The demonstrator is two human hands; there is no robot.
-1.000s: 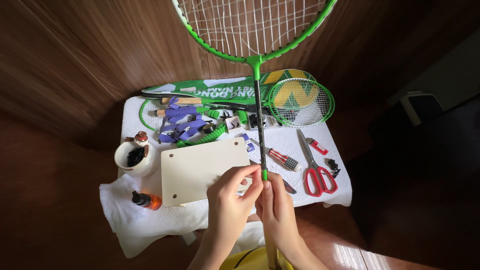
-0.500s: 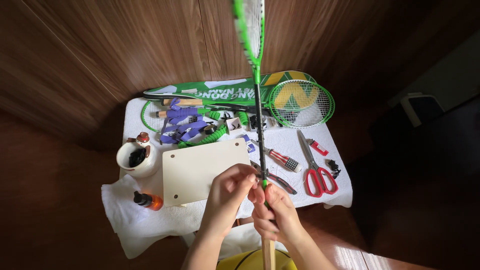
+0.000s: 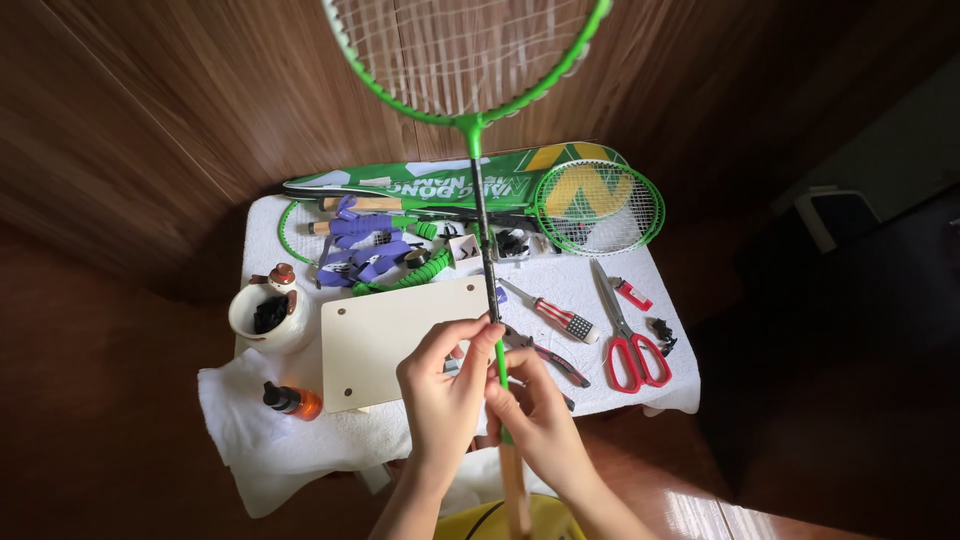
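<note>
One small white-clothed table (image 3: 640, 290) amid wooden flooring (image 3: 150, 120).

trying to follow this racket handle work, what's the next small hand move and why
Probably slide the left hand a little down the green racket shaft toward the bare wooden handle. Both hands pinch the shaft just above it, the right hand lower, and the green part ends there.
</note>
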